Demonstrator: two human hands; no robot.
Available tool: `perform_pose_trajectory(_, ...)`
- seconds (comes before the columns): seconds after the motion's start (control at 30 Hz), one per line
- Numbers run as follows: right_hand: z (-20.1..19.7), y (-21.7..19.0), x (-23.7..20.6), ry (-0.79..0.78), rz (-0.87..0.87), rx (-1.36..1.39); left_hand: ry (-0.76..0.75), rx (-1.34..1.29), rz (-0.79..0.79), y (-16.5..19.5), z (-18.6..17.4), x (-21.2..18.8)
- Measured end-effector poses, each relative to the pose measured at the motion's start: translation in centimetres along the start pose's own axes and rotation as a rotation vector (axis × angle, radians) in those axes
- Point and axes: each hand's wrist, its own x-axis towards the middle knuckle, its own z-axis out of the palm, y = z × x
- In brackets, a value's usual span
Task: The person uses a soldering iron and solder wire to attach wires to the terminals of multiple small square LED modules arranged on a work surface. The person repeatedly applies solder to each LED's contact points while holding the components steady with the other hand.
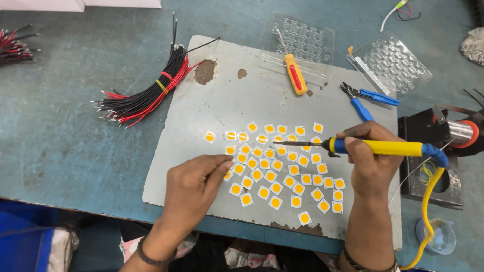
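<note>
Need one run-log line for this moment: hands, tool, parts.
left hand: fingertips on yellow square chips | right hand: holds soldering iron, tip over chips | chips on grey board | wire bundle beside board

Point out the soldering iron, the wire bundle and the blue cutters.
soldering iron [383,147]: head view, yellow handle.
wire bundle [151,94]: head view, middle of the red and black strands.
blue cutters [366,98]: head view, blue handles.

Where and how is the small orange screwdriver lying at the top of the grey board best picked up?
Probably pinch the orange screwdriver across its fat handle from above. It lies flat on the grey board, handle toward the person, and its thin shaft rests over the clear tray, so the handle offers the widest grip.
</note>
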Motion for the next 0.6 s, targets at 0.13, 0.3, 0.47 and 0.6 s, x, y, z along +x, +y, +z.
perform_pose_trajectory(0.13,0.7,-0.3,-0.2,0.005,0.014,-0.066,-0.082,-0.038,-0.266,0.6,-0.8,-0.3)
perform_pose_trajectory(0.3,1.6,-0.7,-0.2,-0.071,0.004,-0.127,-0.166,-0.140,-0.155,-0.1,-2.2,-0.7)
perform_pose_trajectory(0.47,1.2,-0.8,-0.2,-0.061,0.016,-0.106,-0.189,-0.237,-0.252,-0.6,-2.6,-1.5)
perform_pose_trajectory(0.6,0.5,-0.6,-0.1,-0.052,-0.026,-0.063,-0.150,-0.056,-0.125,-0.5,-2.9,-2.3)
